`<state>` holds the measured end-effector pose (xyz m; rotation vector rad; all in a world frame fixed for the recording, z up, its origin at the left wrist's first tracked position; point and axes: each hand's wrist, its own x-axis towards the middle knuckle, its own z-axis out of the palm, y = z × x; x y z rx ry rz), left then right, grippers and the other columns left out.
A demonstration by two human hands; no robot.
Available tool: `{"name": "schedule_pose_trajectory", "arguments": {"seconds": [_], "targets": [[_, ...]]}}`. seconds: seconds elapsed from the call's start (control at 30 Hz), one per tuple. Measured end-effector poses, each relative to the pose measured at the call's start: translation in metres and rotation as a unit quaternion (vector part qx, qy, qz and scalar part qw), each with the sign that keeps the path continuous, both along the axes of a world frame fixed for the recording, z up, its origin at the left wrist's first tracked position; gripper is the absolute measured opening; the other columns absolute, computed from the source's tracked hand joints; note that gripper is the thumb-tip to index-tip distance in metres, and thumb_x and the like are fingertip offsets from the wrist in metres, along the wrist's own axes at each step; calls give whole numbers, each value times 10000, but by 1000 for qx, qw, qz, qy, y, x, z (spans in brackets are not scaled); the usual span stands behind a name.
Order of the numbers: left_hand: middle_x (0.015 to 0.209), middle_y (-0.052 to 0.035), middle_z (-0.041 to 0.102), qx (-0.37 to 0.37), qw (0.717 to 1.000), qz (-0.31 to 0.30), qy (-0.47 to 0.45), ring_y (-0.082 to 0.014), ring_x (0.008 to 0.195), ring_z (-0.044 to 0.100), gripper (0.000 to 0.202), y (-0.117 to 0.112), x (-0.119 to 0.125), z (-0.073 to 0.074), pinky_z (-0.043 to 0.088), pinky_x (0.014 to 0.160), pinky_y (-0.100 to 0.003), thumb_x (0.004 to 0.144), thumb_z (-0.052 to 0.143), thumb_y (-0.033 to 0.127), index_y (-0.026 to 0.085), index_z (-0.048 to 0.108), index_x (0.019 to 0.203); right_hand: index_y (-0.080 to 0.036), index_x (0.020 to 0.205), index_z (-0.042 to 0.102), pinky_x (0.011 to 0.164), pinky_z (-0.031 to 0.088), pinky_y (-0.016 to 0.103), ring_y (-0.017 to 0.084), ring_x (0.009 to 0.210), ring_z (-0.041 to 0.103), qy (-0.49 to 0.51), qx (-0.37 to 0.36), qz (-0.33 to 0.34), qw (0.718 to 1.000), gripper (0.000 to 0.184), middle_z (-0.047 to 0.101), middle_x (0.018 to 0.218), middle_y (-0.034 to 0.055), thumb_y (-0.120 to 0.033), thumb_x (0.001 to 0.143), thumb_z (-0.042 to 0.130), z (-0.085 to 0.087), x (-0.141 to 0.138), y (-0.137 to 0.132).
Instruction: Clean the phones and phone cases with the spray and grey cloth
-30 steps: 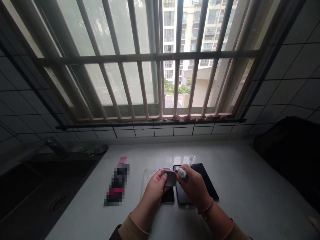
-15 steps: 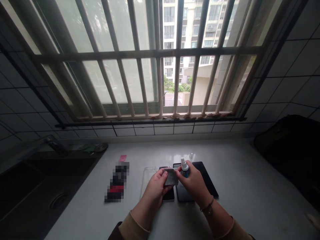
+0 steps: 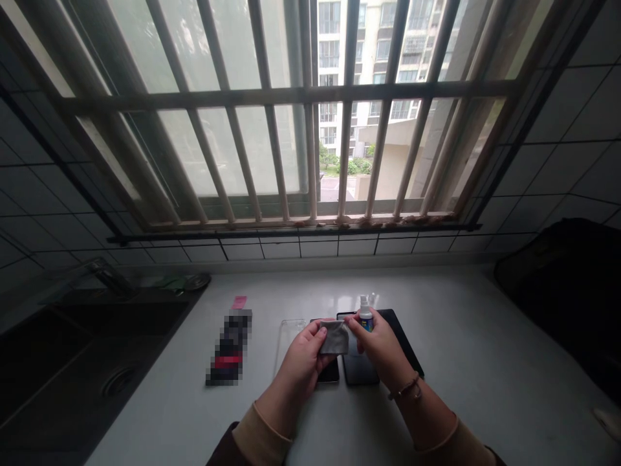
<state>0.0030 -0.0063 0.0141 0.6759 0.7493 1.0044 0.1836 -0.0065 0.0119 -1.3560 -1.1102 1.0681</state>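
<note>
Bottle (image 3: pixel 365 312) has swung upright, back from the grey cloth (image 3: pixel 334 338), in the head view.
Left hand (image 3: pixel 306 353) pinches the cloth above the phone (image 3: pixel 330 373); right hand (image 3: pixel 381 342) wraps the bottle, fingertips (image 3: pixel 350 322) at the cloth's edge. That split grip could let the bottle slip onto the dark panel (image 3: pixel 361 371) beneath. Bottle base and much of the phone are hidden.

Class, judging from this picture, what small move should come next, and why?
Probably set the bottle down: the right hand holds it upright while also reaching the edge of the cloth, which the left hand holds above the phone. That hand, freed, could spread the cloth.
</note>
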Motion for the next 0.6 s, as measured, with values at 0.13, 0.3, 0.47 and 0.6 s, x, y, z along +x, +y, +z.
{"name": "schedule_pose_trajectory", "arguments": {"seconds": [0.13, 0.3, 0.47, 0.6], "targets": [[1183, -133, 758, -1, 1000, -10, 10, -225, 1009, 734, 296, 1, -1, -2, 609, 854, -315, 915, 774, 347, 184, 724, 1156, -211, 918, 577, 510, 462, 256, 124, 556, 552, 17, 10, 19, 1000, 478, 709, 869, 25, -579, 774, 845, 0, 1, 0], [1124, -145, 768, 7, 997, -40, 65, -221, 957, 739, 405, 0, -2, -2, 613, 826, -319, 916, 767, 473, 141, 742, 1145, -212, 921, 582, 518, 466, 257, 128, 566, 557, 14, 24, 43, 999, 451, 707, 868, 23, -557, 789, 840, -1, 1, 0], [994, -110, 787, 3, 994, 6, 112, -219, 861, 743, 365, 4, -3, -6, 632, 780, -347, 890, 788, 470, 147, 744, 1052, -223, 917, 589, 517, 462, 251, 130, 543, 553, -41, 36, 59, 997, 439, 678, 794, -1, -613, 839, 774, 2, 1, -3], [988, -99, 796, -9, 991, 42, 128, -237, 888, 763, 291, 6, -3, -4, 643, 745, -341, 907, 768, 428, 166, 740, 1033, -229, 1021, 603, 471, 422, 253, 140, 459, 521, -39, 26, 39, 998, 520, 579, 631, -47, -740, 940, 549, -1, 1, -2]]}}
